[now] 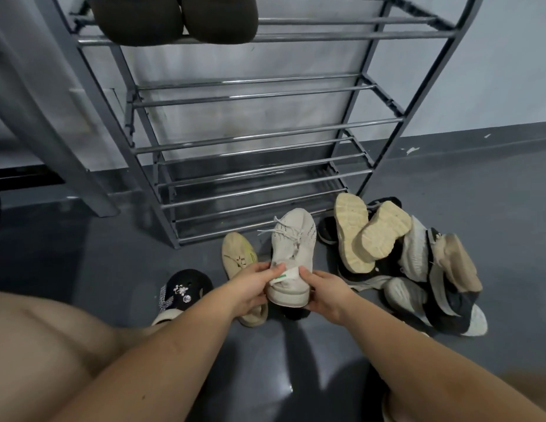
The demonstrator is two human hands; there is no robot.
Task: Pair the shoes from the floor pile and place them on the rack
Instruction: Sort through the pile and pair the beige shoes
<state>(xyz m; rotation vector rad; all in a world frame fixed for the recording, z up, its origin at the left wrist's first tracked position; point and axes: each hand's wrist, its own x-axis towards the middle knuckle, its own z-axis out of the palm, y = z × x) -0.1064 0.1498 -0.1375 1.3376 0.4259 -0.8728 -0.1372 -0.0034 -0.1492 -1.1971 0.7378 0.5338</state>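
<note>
Both hands on one white sneaker at its heel, just off the floor before the rack: left hand and right hand pinch it. Pairing step; next likely its mate, the upturned shoe alongside

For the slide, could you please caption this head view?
Both hands hold a white knit sneaker by its heel before a rack, shoe pile at right.
</note>
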